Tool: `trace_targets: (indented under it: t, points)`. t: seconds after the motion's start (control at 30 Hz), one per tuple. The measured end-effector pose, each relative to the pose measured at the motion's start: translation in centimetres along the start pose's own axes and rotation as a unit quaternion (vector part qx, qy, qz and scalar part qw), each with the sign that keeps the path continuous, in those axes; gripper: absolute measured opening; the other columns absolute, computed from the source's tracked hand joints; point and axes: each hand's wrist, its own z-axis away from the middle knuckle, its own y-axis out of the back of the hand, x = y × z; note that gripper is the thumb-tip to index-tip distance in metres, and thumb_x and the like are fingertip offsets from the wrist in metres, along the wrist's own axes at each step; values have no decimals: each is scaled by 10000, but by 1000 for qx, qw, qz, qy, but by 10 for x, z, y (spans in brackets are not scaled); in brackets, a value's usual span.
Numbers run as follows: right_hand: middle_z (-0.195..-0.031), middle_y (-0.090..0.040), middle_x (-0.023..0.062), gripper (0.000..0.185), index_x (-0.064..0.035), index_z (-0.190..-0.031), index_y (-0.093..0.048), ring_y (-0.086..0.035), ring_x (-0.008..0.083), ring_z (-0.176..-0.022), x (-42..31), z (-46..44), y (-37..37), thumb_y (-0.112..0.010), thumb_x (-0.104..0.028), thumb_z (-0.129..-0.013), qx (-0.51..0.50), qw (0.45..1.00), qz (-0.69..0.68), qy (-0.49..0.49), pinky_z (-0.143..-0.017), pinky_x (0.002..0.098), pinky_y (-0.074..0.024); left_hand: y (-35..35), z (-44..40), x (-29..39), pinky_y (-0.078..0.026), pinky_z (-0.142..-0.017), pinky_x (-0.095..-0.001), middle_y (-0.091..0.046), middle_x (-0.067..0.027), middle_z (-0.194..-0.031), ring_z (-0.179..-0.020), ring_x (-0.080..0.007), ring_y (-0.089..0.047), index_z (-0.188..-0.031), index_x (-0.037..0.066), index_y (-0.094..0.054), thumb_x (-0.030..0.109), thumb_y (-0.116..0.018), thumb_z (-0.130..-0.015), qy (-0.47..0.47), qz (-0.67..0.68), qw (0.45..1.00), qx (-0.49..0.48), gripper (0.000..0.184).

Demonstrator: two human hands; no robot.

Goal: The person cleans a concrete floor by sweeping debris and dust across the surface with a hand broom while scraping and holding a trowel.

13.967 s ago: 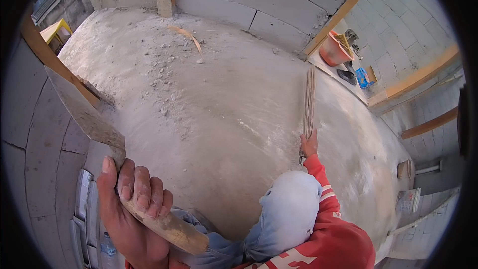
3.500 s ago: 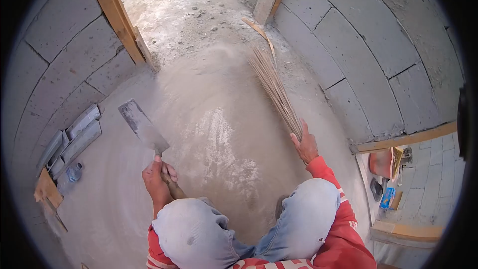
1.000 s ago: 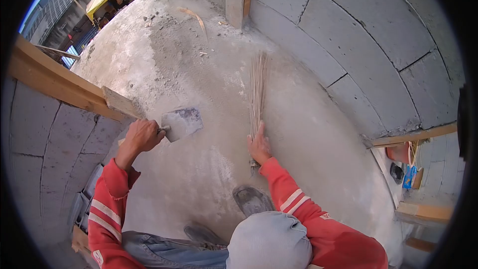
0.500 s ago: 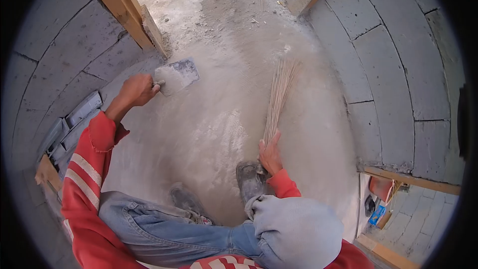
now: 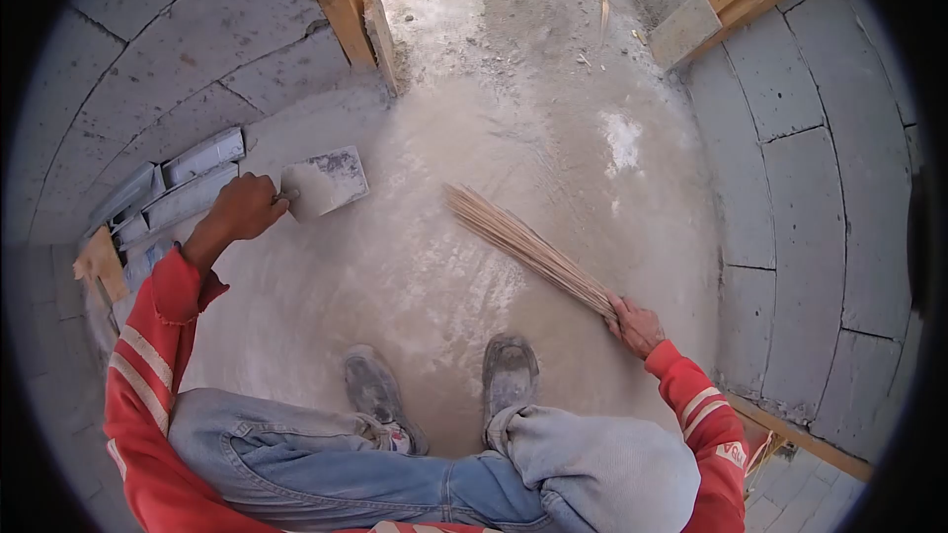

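My left hand [image 5: 249, 207] is closed round the handle of a flat, squarish metal trowel [image 5: 341, 178]. Pale dust or powder lies on the part of its blade near the handle. Over on the right, my right hand [image 5: 637, 326] grips the bound end of a stick broom [image 5: 528, 252], a bundle of thin brown sticks. The broom slants up and left, its tips at the dusty concrete floor [image 5: 415, 276]. Whether the trowel touches the floor I cannot tell.
Grey block walls rise on the left [image 5: 197, 30] and right [image 5: 790, 237]. Wooden posts [image 5: 336, 0] frame an opening ahead, with rubble beyond. Metal channel pieces [image 5: 202, 158] lie along the left wall. My dusty shoes [image 5: 511, 370] stand in front of me.
The broom has swung from pointing straight ahead to slanting left, as my right hand moved out to the right. My left hand still holds the trowel, now slightly lower in view.
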Motion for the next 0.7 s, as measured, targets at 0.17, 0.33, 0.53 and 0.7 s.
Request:
trace_targets:
  t: [0.17,0.33,0.53,0.7]
  points:
    - [-1072,-598,206,685,-261,-1548,-235,-667,416,-816,52,-110,81,-581,-268,-957,47,993,105,1,-710,506,-557,-4,33,-6,-527,-767,-535,-677,-273,-813,-815,-454,-659,-825,-31,-695,357,-643,-894,31,-7,999,-10,397]
    - [-1033,-642,226,677,-259,-1545,-251,-668,428,-866,68,-226,159,-575,-255,-951,143,982,116,-39,-779,529,-534,-5,63,0,-508,-742,-544,-665,-261,-771,-789,-453,-634,-755,-22,-691,347,-652,-890,44,7,999,11,396]
    - [-972,-672,238,573,-130,-1474,-328,-672,383,-748,38,-318,243,-573,-294,-983,245,967,-7,-77,-689,504,-537,-7,102,1,-505,-704,-549,-649,-250,-699,-717,-452,-615,-706,-15,-687,340,-653,-886,68,24,997,1,400]
    - [-925,-635,269,538,0,-1394,-359,-581,324,-518,-16,-323,274,-563,-310,-1004,202,922,-330,-4,-555,478,-526,-16,130,-8,-519,-734,-518,-662,-230,-724,-759,-412,-640,-773,2,-708,351,-668,-888,115,19,992,-47,370]
